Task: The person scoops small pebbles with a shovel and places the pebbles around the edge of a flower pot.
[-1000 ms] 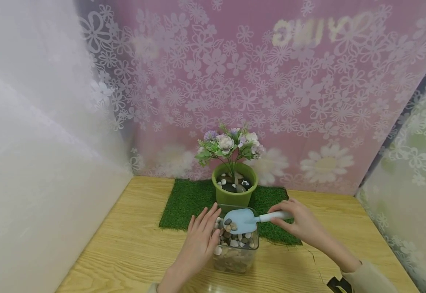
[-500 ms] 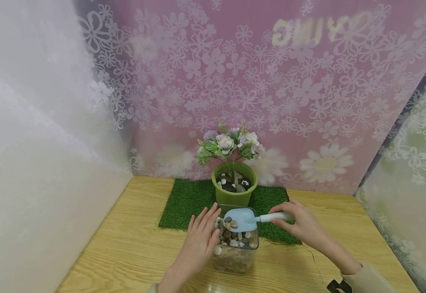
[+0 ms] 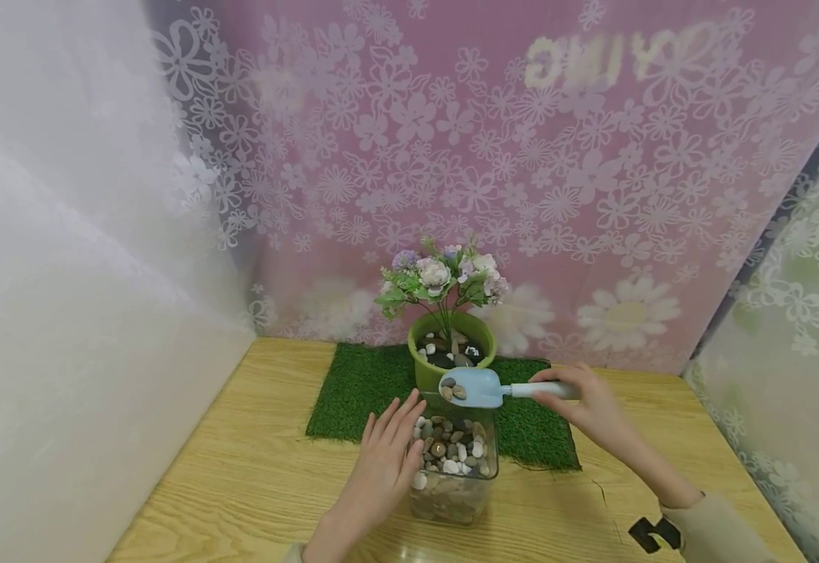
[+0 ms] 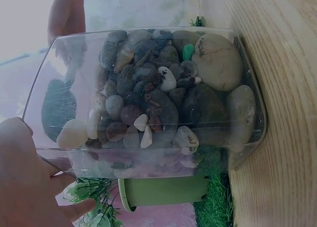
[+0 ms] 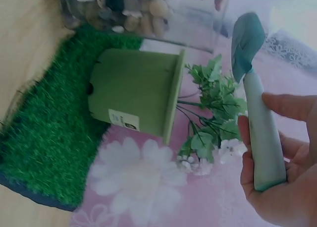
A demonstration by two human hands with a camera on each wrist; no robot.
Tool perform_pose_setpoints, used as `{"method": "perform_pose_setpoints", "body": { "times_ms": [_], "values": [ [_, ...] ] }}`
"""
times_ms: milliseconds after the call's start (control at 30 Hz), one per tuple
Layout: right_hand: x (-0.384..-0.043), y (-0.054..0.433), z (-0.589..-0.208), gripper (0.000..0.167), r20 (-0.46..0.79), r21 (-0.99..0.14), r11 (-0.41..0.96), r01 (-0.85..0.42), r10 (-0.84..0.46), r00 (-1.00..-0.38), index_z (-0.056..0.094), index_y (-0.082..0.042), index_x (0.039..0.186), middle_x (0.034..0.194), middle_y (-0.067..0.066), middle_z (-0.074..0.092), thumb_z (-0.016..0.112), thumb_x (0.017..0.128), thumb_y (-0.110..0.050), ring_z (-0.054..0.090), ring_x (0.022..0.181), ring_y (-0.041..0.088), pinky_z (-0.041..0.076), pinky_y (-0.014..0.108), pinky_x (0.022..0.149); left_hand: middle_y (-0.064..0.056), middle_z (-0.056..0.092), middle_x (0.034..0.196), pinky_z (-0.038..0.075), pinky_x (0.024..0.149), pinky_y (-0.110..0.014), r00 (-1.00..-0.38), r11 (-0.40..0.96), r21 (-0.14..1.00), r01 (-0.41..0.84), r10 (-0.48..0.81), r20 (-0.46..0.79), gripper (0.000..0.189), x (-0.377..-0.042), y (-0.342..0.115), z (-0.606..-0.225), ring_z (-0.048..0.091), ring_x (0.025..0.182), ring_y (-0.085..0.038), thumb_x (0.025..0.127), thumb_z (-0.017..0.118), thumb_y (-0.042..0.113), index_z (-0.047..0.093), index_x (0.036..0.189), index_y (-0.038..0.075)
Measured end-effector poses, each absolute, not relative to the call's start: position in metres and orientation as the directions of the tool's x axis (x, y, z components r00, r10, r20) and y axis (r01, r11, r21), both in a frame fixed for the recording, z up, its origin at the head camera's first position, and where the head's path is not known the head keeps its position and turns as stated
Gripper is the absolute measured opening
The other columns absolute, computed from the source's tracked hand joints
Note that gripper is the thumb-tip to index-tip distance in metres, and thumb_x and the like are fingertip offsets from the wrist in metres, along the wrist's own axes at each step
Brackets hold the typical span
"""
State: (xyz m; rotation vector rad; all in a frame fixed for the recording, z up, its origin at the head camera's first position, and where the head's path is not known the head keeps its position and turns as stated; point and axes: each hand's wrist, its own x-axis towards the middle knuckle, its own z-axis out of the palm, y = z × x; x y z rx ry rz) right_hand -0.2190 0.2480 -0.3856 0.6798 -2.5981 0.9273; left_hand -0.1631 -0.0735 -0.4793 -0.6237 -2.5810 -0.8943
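My right hand (image 3: 588,410) grips the pale handle of a small blue hand trowel (image 3: 483,389), seen also as a trowel (image 5: 262,128) in the right wrist view. A few pebbles (image 3: 454,389) lie on its blade, which is raised between the clear container and the green flowerpot (image 3: 445,379). My left hand (image 3: 384,461) rests with straight fingers against the left rim of the clear square container (image 3: 452,500). Stones of many sizes fill much of it, among them a large tan stone (image 4: 218,62) low down. Artificial flowers (image 3: 438,275) stand in the pot among dark filling and pebbles.
A green turf mat (image 3: 363,391) lies under the pot on the wooden table (image 3: 241,469). Behind rises a pink floral curtain (image 3: 487,156). A pale wall (image 3: 100,234) bounds the left side, and a flowered cloth (image 3: 803,352) hangs at the right.
My right hand has lifted the trowel with its pebbles from over the container, up and away toward the pot and slightly right. The left hand has stayed in place.
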Motion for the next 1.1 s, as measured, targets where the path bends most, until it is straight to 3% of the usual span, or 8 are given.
{"method": "perform_pose_setpoints", "body": {
  "times_ms": [200, 367, 600, 700, 933, 1100],
  "values": [
    [-0.234, 0.253, -0.372, 0.02, 0.434, -0.486, 0.743, -0.46, -0.252, -0.865, 0.077, -0.011, 0.108, 0.102, 0.012, 0.073, 0.078, 0.091, -0.021, 0.055, 0.082, 0.023, 0.039, 0.036, 0.067, 0.007, 0.024, 0.167, 0.017, 0.118, -0.068, -0.847, 0.706, 0.499, 0.503, 0.289, 0.445, 0.053, -0.163, -0.073, -0.479, 0.026, 0.152, -0.031, 0.109, 0.046, 0.027, 0.034, 0.16, 0.019],
    [-0.248, 0.256, -0.366, 0.024, 0.42, -0.475, 0.768, -0.43, -0.232, -0.878, 0.076, -0.007, 0.112, 0.097, 0.014, 0.071, 0.074, 0.095, -0.024, 0.047, 0.071, 0.022, 0.037, 0.033, 0.059, 0.007, 0.023, 0.167, 0.017, 0.118, -0.068, -0.849, 0.711, 0.496, 0.499, 0.288, 0.442, 0.053, -0.162, -0.073, -0.478, 0.026, 0.152, -0.03, 0.109, 0.046, 0.027, 0.035, 0.16, 0.019],
    [-0.269, 0.258, -0.366, 0.031, 0.412, -0.444, 0.799, -0.406, -0.221, -0.884, 0.074, -0.003, 0.117, 0.107, 0.021, 0.071, 0.071, 0.097, -0.027, 0.052, 0.082, 0.029, 0.039, 0.034, 0.063, 0.007, 0.022, 0.168, 0.015, 0.119, -0.067, -0.849, 0.708, 0.498, 0.5, 0.29, 0.441, 0.053, -0.162, -0.073, -0.477, 0.024, 0.153, -0.029, 0.109, 0.046, 0.027, 0.034, 0.16, 0.019],
    [-0.279, 0.256, -0.368, 0.029, 0.431, -0.417, 0.807, -0.417, -0.228, -0.873, 0.075, -0.003, 0.113, 0.103, 0.018, 0.073, 0.073, 0.096, -0.027, 0.053, 0.08, 0.028, 0.04, 0.037, 0.065, 0.007, 0.021, 0.168, 0.015, 0.118, -0.067, -0.848, 0.71, 0.494, 0.502, 0.291, 0.443, 0.054, -0.162, -0.074, -0.478, 0.024, 0.153, -0.028, 0.109, 0.046, 0.027, 0.033, 0.16, 0.019],
    [-0.296, 0.244, -0.379, 0.023, 0.419, -0.383, 0.833, -0.4, -0.229, -0.879, 0.077, -0.003, 0.105, 0.102, 0.019, 0.073, 0.076, 0.092, -0.021, 0.059, 0.097, 0.04, 0.046, 0.055, 0.077, 0.008, 0.021, 0.168, 0.015, 0.118, -0.067, -0.849, 0.71, 0.494, 0.501, 0.293, 0.44, 0.053, -0.163, -0.075, -0.479, 0.025, 0.153, -0.03, 0.109, 0.045, 0.027, 0.033, 0.16, 0.019],
    [-0.303, 0.234, -0.387, 0.022, 0.396, -0.324, 0.87, -0.371, -0.231, -0.889, 0.077, -0.002, 0.104, 0.1, 0.019, 0.074, 0.076, 0.09, -0.018, 0.057, 0.106, 0.045, 0.047, 0.06, 0.082, 0.007, 0.022, 0.168, 0.016, 0.118, -0.068, -0.853, 0.703, 0.506, 0.5, 0.299, 0.428, 0.053, -0.164, -0.074, -0.479, 0.024, 0.153, -0.03, 0.109, 0.044, 0.027, 0.034, 0.16, 0.018]
  ]
}}
